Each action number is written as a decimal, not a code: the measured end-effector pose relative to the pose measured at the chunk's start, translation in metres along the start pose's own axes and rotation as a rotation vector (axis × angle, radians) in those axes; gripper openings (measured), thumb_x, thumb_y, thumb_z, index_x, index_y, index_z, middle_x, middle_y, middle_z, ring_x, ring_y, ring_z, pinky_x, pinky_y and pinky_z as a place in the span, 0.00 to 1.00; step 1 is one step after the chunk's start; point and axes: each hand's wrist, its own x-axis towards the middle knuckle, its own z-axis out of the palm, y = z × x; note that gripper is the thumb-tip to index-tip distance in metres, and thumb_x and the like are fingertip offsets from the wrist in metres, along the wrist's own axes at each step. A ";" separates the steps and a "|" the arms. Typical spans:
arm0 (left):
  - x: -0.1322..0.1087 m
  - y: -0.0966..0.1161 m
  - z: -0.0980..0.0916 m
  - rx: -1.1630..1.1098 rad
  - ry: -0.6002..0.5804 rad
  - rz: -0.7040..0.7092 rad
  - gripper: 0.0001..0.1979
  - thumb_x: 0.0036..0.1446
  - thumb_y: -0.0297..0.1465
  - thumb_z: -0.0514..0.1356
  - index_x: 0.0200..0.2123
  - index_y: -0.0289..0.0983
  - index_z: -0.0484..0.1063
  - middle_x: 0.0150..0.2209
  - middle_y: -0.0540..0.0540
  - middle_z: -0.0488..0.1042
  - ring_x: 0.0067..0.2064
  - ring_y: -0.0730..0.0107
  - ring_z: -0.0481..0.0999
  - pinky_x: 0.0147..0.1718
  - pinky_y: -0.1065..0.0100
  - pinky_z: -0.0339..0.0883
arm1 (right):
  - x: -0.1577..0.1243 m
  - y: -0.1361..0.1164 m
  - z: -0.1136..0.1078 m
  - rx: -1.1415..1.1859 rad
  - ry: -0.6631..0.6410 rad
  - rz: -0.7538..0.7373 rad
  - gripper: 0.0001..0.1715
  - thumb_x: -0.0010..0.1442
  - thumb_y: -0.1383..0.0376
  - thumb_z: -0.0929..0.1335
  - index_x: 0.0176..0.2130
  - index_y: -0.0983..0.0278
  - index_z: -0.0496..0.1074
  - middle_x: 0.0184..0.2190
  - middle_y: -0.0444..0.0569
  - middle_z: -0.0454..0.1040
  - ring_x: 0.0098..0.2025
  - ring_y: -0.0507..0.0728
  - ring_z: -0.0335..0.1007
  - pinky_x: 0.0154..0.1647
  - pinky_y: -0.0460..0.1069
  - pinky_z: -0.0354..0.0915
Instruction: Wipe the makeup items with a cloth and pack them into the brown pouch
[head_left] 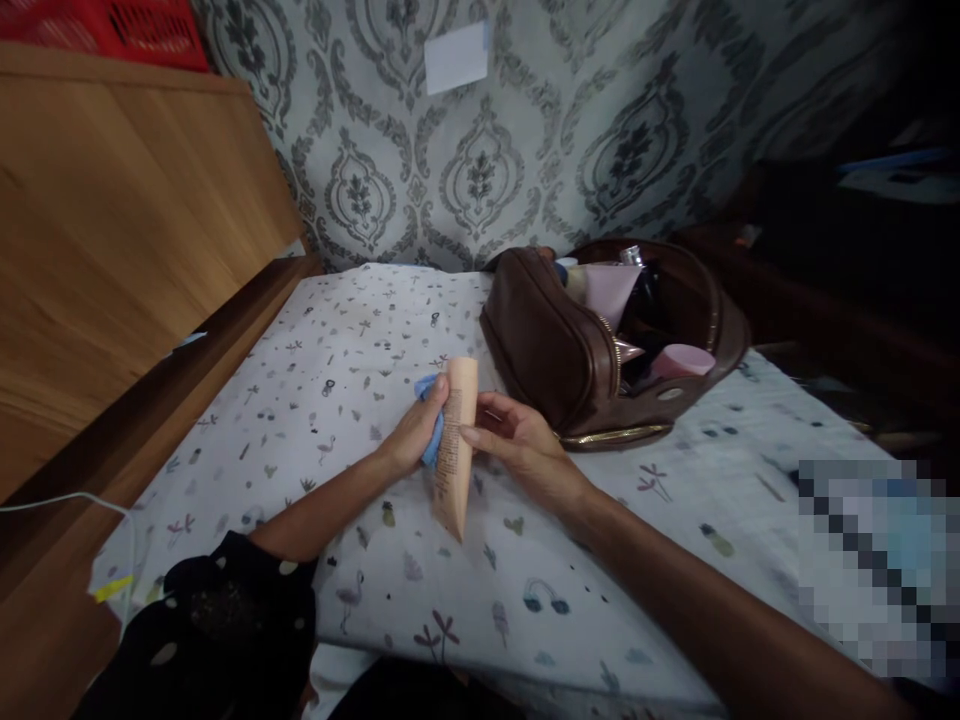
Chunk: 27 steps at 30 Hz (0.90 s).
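A peach-coloured squeeze tube (pixel 459 440) with small dark print stands tilted in front of me, its flat crimped end pointing down toward me. My left hand (pixel 416 425) is closed on a blue cloth (pixel 430 448) and presses it against the tube's left side, the thumb lying along the tube. On the other side, my right hand (pixel 525 440) grips the tube's edge between thumb and fingers. Just beyond the right hand sits an open brown toiletry bag (pixel 547 340), holding a pink tube (pixel 611 292), a pink-capped item (pixel 684 360) and other bottles partly hidden inside.
A white patterned sheet (pixel 352 380) covers the surface under my hands. A wooden cabinet (pixel 127 190) borders it on the left, with a red basket (pixel 150 30) on top and a white cable (pixel 82 495) hanging nearby. Patterned wallpaper (pixel 480 170) rises behind. The right side is dark and partly pixelated.
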 end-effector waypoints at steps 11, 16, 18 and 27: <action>-0.003 0.029 -0.008 0.368 -0.191 -0.171 0.29 0.50 0.58 0.66 0.33 0.34 0.78 0.27 0.41 0.76 0.25 0.65 0.74 0.24 0.66 0.67 | 0.003 0.000 -0.004 -0.009 0.112 -0.060 0.31 0.48 0.54 0.79 0.48 0.61 0.72 0.37 0.45 0.74 0.33 0.51 0.67 0.26 0.44 0.61; -0.002 0.060 -0.026 0.664 -0.332 0.053 0.20 0.54 0.49 0.67 0.25 0.38 0.74 0.22 0.48 0.69 0.23 0.71 0.66 0.22 0.69 0.58 | 0.004 -0.001 -0.007 0.037 0.082 -0.088 0.31 0.52 0.51 0.77 0.50 0.58 0.70 0.34 0.43 0.74 0.34 0.52 0.72 0.29 0.46 0.67; -0.002 0.069 -0.030 0.845 -0.353 0.149 0.19 0.54 0.47 0.67 0.24 0.39 0.71 0.21 0.51 0.66 0.23 0.72 0.64 0.23 0.70 0.55 | 0.004 0.000 -0.007 0.014 0.054 -0.094 0.28 0.51 0.51 0.78 0.47 0.59 0.71 0.34 0.43 0.75 0.34 0.52 0.74 0.32 0.46 0.69; -0.009 0.068 -0.024 1.491 -0.031 0.286 0.25 0.69 0.51 0.44 0.47 0.40 0.72 0.32 0.48 0.76 0.36 0.61 0.75 0.37 0.64 0.66 | 0.007 0.014 -0.012 -0.159 0.029 -0.068 0.27 0.52 0.48 0.77 0.40 0.61 0.68 0.32 0.42 0.73 0.29 0.51 0.76 0.29 0.47 0.71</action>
